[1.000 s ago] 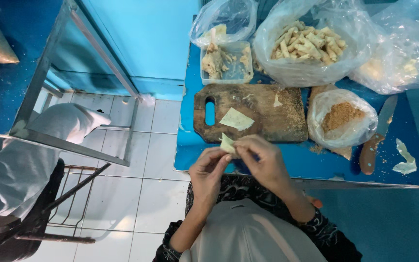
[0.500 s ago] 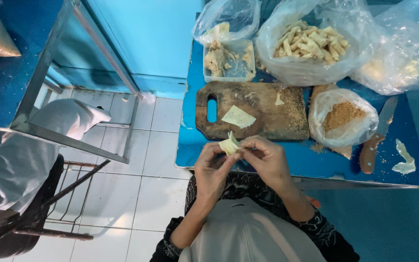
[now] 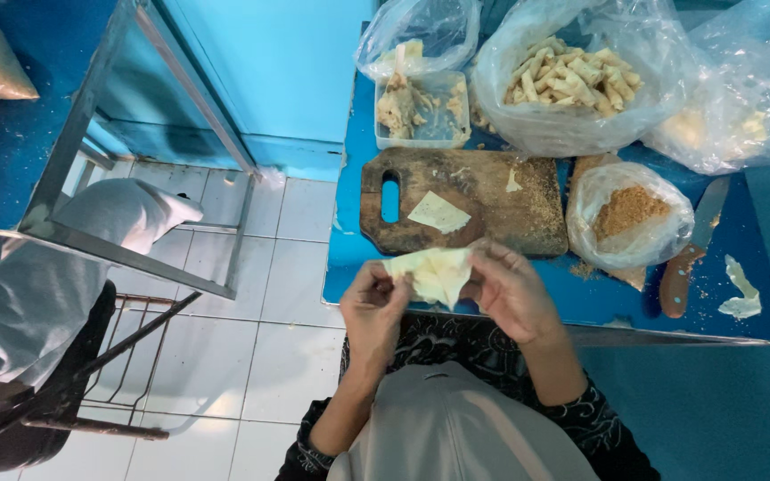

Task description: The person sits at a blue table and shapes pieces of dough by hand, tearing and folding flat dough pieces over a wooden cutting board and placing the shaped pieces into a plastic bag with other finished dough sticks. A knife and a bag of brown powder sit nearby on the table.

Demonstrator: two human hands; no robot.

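A pale thin pastry wrapper (image 3: 434,272) is stretched between both hands just in front of the blue table's (image 3: 536,298) near edge. My left hand (image 3: 374,307) pinches its left side and my right hand (image 3: 511,289) grips its right side. Beyond them lies a dark wooden cutting board (image 3: 492,209) with another square wrapper (image 3: 438,212) flat on it.
A clear tub of filling (image 3: 421,111) and a plastic bag of rolled pastries (image 3: 572,76) stand at the back. A bag of brown crumbs (image 3: 630,214) and a wooden-handled knife (image 3: 683,258) are at the right. A metal frame (image 3: 135,151) and chair (image 3: 73,392) stand left on white tiles.
The wrapper has been spread wider between my hands, which have drawn slightly toward me and apart. The board and bags have not moved.
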